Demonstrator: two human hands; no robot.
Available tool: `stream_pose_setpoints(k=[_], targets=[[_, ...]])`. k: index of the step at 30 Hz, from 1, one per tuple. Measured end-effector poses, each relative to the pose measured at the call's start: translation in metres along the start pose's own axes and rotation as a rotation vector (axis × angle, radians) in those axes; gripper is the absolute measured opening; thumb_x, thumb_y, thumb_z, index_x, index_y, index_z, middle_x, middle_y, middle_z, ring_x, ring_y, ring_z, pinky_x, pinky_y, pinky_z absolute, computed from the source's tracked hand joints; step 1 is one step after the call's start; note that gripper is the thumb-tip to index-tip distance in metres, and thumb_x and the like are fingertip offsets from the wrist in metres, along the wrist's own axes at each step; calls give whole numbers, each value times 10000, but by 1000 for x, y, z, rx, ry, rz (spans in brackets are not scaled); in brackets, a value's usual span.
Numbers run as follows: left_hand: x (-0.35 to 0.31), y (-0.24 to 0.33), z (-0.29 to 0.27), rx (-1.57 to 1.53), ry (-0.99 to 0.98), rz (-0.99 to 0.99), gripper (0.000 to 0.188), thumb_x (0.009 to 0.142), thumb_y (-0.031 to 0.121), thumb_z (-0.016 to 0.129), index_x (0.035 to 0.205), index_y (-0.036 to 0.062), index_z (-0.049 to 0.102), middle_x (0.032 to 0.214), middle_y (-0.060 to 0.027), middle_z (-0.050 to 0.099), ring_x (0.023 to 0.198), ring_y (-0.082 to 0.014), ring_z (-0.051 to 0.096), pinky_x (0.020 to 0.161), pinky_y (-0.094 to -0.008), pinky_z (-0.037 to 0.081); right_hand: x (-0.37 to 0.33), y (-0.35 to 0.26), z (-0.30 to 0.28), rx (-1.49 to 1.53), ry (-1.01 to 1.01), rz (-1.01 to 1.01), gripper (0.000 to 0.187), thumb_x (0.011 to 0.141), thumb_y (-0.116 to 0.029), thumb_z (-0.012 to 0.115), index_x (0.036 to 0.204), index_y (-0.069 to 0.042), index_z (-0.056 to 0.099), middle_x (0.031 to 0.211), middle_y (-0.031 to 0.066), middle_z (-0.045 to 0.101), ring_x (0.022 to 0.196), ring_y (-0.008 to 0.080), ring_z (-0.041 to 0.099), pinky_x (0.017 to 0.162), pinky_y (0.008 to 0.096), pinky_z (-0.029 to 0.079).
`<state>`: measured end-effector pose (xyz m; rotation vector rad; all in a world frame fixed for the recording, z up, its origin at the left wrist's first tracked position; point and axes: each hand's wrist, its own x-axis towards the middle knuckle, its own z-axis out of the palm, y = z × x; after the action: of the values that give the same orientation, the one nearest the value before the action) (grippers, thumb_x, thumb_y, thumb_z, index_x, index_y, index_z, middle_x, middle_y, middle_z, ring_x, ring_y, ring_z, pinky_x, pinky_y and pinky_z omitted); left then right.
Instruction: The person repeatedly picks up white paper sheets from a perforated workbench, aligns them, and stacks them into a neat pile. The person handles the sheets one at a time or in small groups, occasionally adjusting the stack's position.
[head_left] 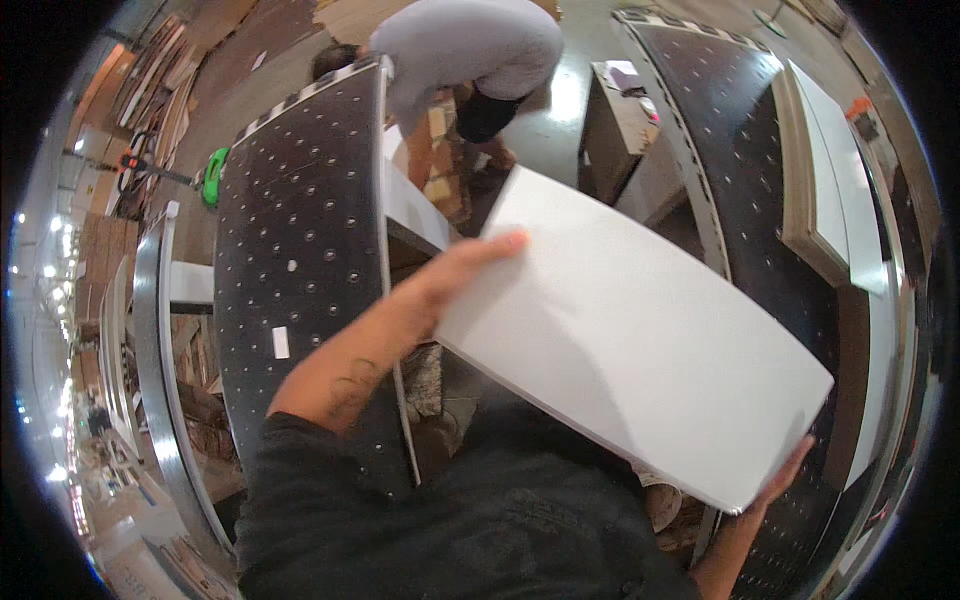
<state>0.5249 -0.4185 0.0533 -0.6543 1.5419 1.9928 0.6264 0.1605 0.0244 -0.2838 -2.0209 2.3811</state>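
A white rectangular panel (620, 330) is held tilted across the front of my body, its far left corner higher in the view than its near right one. My left hand (462, 268) grips its left end, the thumb lying on the white face and the other fingers hidden beneath. At the opposite end, my right hand (785, 478) holds the near right corner from the edge and below, with most of its fingers out of sight.
Black tables studded with small metal balls stand at left (300, 210) and right (700, 100). White panels (825, 170) lie stacked on the right one. Ahead, a person in a grey shirt (470, 45) bends down beside the left table. A brown box (612, 130) stands between the tables.
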Motion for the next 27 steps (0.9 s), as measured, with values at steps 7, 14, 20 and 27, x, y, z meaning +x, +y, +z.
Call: stream_pose_setpoints(k=[7, 14, 20, 27], targets=[[-93, 63, -181, -82, 386, 121, 712, 944, 528, 702, 1415, 6, 588, 1238, -194, 691, 1119, -277, 674, 963, -417, 540, 111, 78, 262, 233, -215, 400, 658, 1035, -547, 547, 1429, -21, 523, 1245, 162, 627, 1126, 250, 625, 937, 395, 546], [-134, 60, -310, -86, 510, 61, 752, 939, 557, 682, 1444, 9, 583, 1342, -176, 672, 1175, -302, 659, 1019, -414, 510, 120, 78, 453, 348, -560, 616, 803, 976, -594, 590, 1457, 33, 447, 1267, 207, 608, 1148, 302, 639, 965, 418, 543], [-141, 51, -387, 232, 831, -6, 898, 899, 714, 648, 1466, 22, 567, 1412, -182, 634, 1289, -320, 590, 1088, -478, 430, 126, 74, 514, 153, -594, 632, 867, 953, -621, 585, 1487, 39, 409, 1293, 247, 567, 1165, 331, 620, 967, 432, 532], [-192, -44, -400, -46, 1080, 380, 703, 1088, 558, 439, 1581, 57, 439, 1620, -157, 444, 1463, -282, 447, 1213, -443, 292, 143, 91, 557, 190, -653, 638, 766, 1026, -560, 552, 1460, 66, 469, 1318, 216, 583, 1224, 288, 570, 1047, 392, 435]])
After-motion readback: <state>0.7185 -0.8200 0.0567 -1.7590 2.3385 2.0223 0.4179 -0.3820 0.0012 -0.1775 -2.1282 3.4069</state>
